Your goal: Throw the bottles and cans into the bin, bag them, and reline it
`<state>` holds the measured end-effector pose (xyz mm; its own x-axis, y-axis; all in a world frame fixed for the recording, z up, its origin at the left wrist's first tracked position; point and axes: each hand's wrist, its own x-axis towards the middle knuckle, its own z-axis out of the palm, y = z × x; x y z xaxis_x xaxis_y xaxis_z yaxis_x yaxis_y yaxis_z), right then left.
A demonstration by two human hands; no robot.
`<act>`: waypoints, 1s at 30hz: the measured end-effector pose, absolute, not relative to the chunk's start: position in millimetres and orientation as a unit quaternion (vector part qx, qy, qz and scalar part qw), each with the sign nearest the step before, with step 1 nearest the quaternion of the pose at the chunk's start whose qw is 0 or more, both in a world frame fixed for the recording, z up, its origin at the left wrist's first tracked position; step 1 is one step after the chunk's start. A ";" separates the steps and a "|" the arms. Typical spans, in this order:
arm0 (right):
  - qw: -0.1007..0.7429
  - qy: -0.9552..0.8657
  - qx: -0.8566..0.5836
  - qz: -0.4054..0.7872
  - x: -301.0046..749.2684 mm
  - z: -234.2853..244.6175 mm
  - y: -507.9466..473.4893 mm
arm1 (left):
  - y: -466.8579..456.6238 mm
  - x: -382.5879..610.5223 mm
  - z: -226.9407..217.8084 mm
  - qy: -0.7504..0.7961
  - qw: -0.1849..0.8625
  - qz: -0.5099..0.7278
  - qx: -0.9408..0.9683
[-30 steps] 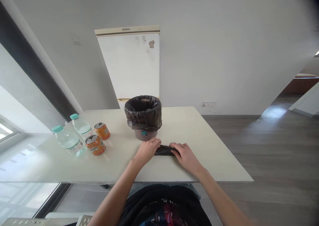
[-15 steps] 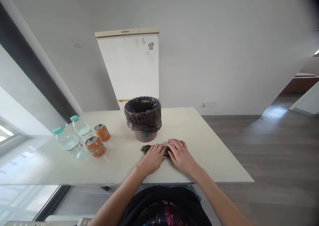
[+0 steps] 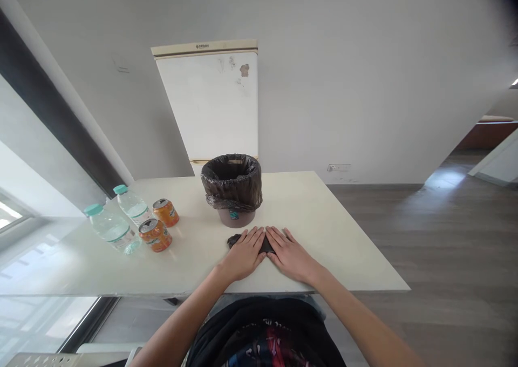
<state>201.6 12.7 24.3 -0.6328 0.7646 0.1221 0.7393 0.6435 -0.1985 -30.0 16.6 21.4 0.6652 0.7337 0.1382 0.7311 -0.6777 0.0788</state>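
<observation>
A small black plastic bag, bunched up or folded, lies on the pale table, mostly covered by my hands. My left hand rests flat on its left part with fingers stretched out, and a crumpled end sticks out past that hand. On its right part lies my right hand, also flat with straight fingers. The fingertips of both hands nearly meet over the bag. Just beyond them stands a trash bin lined with a black bag folded over its rim.
Two orange cans stand on the table's left side. Behind and left of them are two clear bottles with teal caps. A white refrigerator stands against the wall past the far edge. The table's right edge drops to a wooden floor.
My fingers have gone from curled around the black bag to stretched out flat on it. The hands press lower, and the bag looks flatter.
</observation>
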 end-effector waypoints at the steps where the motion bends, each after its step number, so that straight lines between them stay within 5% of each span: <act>1: 0.093 -0.901 -0.419 0.069 201.6 24.9 12.6 | 16.4 -30.1 22.5 0.403 0.010 0.074 0.912; 16: 0.064 -0.882 -0.445 0.142 218.1 32.1 10.6 | 8.7 -82.9 15.7 0.454 0.044 0.115 0.883; 30: 0.203 -0.853 -0.459 0.144 227.9 41.6 -1.9 | 2.0 -95.1 24.9 0.531 0.084 0.347 0.769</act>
<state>227.9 -1.9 41.6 -0.4973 0.8408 0.2139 0.7242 0.5380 -0.4313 -95.1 2.0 24.9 0.1957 0.8741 0.4445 0.7582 -0.4223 0.4967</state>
